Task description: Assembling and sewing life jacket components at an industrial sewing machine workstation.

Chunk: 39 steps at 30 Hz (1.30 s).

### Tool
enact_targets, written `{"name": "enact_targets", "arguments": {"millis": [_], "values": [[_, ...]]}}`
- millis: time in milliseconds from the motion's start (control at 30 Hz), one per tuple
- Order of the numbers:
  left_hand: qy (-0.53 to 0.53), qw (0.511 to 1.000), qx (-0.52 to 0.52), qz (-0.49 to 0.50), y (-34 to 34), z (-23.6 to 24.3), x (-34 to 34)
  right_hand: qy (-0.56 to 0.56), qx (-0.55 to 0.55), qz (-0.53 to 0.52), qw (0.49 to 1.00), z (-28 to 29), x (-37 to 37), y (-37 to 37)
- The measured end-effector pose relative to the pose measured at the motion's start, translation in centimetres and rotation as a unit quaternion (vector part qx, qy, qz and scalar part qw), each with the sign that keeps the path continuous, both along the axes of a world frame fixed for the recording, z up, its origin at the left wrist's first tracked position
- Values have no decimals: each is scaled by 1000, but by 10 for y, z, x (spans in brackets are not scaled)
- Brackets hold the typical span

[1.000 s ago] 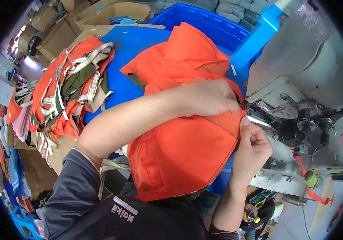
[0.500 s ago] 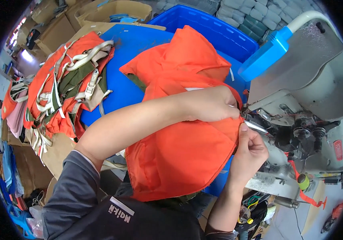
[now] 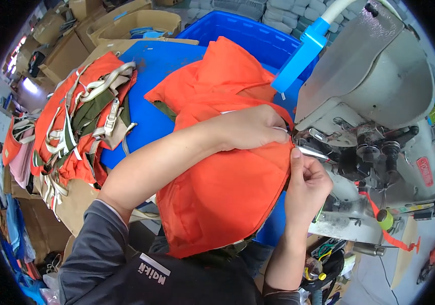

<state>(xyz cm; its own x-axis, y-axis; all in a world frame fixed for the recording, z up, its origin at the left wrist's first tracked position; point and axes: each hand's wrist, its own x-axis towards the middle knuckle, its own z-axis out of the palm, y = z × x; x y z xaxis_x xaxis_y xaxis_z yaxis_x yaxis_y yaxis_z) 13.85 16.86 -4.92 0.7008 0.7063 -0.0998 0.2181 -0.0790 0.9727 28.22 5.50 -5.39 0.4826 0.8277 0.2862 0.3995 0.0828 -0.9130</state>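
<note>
A large orange fabric piece [image 3: 222,198] with a dark green underside lies bunched in front of me, its lower part hanging toward my lap. My left hand [image 3: 258,127] reaches across it, fingers curled closed on the fabric close to its right edge. Just below, my right hand [image 3: 308,179] pinches that same edge between thumb and bent fingers. Both hands are beside the working end of a grey sewing machine [image 3: 375,96], where a shiny metal guide [image 3: 313,152] almost meets the fabric. My left fingertips are partly hidden.
A pile of orange and green pieces with cream straps [image 3: 83,117] lies at the left of the blue tabletop [image 3: 143,66]. Behind stand a blue bin [image 3: 237,28] and cardboard boxes [image 3: 72,48]. A blue lamp head [image 3: 298,58] overhangs the right. An orange strap [image 3: 397,243] hangs off the machine.
My view has shifted a little, so the machine and lamp appear further left. Both hands keep their hold near the fabric's right edge, with little change in their grip.
</note>
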Motion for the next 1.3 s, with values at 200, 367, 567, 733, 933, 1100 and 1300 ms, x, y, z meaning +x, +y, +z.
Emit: {"name": "enact_targets", "arguments": {"millis": [200,367,567,733,933,1100,1300], "values": [[25,1000,-6,6,-1,4,-2,-349,37,-80,933,57,47,-56],[12,1000,5,-3,0,4,-3,-485,243,-316,778,138,166,-80],[29,999,29,-6,-6,7,3,-585,246,-319,704,70,205,-75],[-11,997,75,14,-7,3,-2,-385,346,-273,811,115,113,-70],[108,845,478,215,-52,9,5,2,-5,115,993,-32,15,-39],[142,855,474,154,-137,19,-10,57,42,136,988,-49,2,-38],[203,904,355,123,-155,11,0,102,23,171,980,-43,-6,-48]]}}
